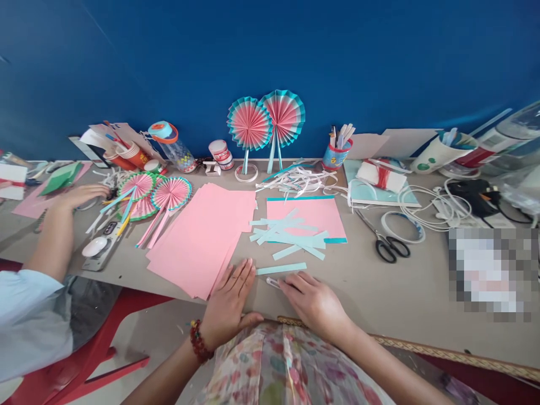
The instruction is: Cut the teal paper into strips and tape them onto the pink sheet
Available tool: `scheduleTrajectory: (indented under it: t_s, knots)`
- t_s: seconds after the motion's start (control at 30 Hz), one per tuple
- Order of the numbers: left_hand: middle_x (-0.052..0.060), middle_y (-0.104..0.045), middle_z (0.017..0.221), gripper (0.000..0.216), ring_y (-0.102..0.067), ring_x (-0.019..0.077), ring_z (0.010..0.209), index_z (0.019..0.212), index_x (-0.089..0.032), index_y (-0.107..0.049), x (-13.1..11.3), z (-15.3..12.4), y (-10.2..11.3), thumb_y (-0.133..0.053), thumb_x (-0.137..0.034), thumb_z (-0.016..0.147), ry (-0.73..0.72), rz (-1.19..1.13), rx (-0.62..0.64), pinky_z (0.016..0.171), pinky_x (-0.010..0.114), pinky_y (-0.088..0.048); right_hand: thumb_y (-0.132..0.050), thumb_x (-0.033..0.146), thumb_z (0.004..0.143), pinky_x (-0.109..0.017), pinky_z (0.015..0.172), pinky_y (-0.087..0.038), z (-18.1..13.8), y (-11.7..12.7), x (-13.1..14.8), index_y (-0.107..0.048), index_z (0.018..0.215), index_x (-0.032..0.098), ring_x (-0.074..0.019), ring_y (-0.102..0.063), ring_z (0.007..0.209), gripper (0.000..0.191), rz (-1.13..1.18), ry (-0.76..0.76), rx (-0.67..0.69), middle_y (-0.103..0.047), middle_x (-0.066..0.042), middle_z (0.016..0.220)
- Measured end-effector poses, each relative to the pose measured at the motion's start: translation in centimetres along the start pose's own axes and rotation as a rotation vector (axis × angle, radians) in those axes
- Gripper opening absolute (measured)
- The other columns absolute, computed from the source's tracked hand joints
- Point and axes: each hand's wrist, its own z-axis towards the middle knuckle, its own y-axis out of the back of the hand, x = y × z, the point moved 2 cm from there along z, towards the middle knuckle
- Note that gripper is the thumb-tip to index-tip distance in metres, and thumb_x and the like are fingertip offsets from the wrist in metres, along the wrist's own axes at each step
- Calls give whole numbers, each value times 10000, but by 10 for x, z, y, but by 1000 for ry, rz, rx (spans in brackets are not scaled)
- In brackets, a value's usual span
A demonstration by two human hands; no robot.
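Note:
My left hand (231,304) lies flat, fingers stretched, over the right edge of the pink paper sheets (198,230) and the table. Its fingertips are at the left end of a single light blue paper strip (281,269). My right hand (316,304) is closed on a slim whitish tool (272,282), mostly hidden by the fingers, so its kind is unclear. The tool's tip lies just below the strip. Beyond it, a loose heap of light blue strips (291,230) partly covers a pink sheet with blue borders (306,205).
Two pleated paper fans (250,125) lean on the blue wall. Black-handled scissors (391,248), a tape roll (403,226) and a glue gun (475,197) lie to the right. White paper scraps (299,180) sit behind. At the left, another person's hand (80,197) reaches near smaller fans (171,194).

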Motion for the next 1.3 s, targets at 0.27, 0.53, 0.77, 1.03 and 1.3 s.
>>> scheduleTrajectory:
  t_s: [0.27,0.53,0.77,1.03,1.3]
  knots:
    - [167,-211,1624,946,-192,305,1513,1588,-75,-125,-3,4,2,-257,-749,937,5,-17,2,1234,468,-130,-511,139,949,-293,736,-522,-1,-1,-3,-685,1065,179,-192,-622,855,213,6,-18,29,-701,-70,930]
    - [166,-167,1634,927,-157,306,1521,1595,-103,-48,-6,37,7,-332,-708,953,-39,-134,-14,1221,489,-201,-470,143,971,-288,723,-541,-14,21,-24,-680,1090,165,-195,-623,867,242,9,-86,29,-685,-76,934]
    - [166,-191,1631,727,-176,264,1520,1586,-90,43,5,21,12,-287,-461,1055,-126,-215,-21,1215,473,-248,-454,114,956,-282,710,-544,-14,23,-24,-692,1048,181,-188,-627,848,263,24,-105,53,-672,-73,904]
    - [183,-220,1614,897,-178,276,1518,1581,-50,13,0,19,-1,-198,-680,979,-162,-118,41,1235,479,-179,-463,111,956,-273,738,-546,-10,18,-20,-693,1069,182,-179,-632,856,266,37,-103,39,-684,-74,912]
    - [182,-213,1617,909,-158,278,1522,1577,-41,43,1,19,-1,-209,-679,980,-171,-128,52,1239,474,-150,-453,131,969,-287,757,-555,-10,17,-18,-691,1077,185,-187,-632,871,267,53,-93,33,-694,-84,933]
